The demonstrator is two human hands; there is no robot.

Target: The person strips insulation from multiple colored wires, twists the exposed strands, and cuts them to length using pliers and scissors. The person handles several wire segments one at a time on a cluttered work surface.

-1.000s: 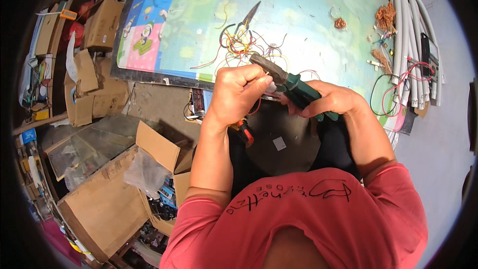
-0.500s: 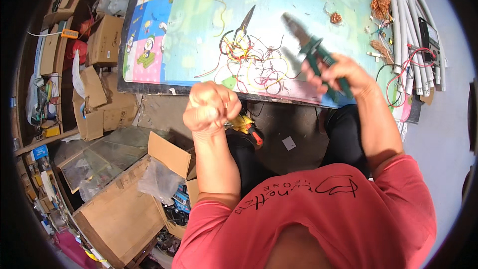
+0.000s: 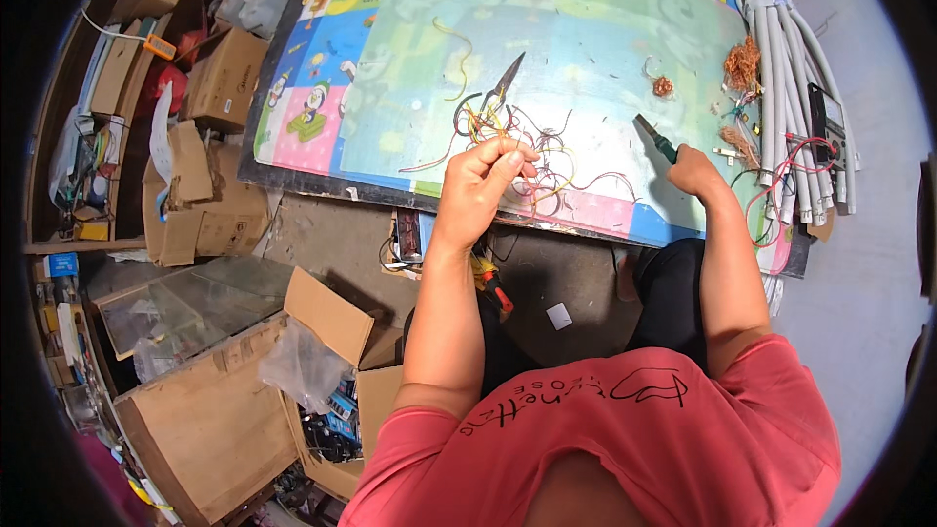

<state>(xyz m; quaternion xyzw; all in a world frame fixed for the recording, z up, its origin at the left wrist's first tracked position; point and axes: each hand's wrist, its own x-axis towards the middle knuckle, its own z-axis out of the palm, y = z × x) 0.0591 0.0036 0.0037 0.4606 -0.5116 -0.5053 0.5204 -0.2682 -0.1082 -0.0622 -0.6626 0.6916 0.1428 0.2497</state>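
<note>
My right hand is closed round the green-handled pliers; their dark jaws point away to the upper left, over the mat. With fingertips pinched together, my left hand is at the near side of a tangle of thin coloured wires. Whether a wire is between those fingertips is too small to make out. Dark-bladed scissors lie beyond that hand, their handles among the wires. A yellow wire curls apart from the tangle, farther left.
White pipes are bundled at the table's right. Beside them lie copper strands and a black meter with red leads. A small copper coil rests on the patterned mat. An open cardboard box stands at lower left.
My left hand has moved forward and right to the wires, going from a fist to a pinch. My right hand has lowered the pliers slightly and turned them. The view has shifted.
</note>
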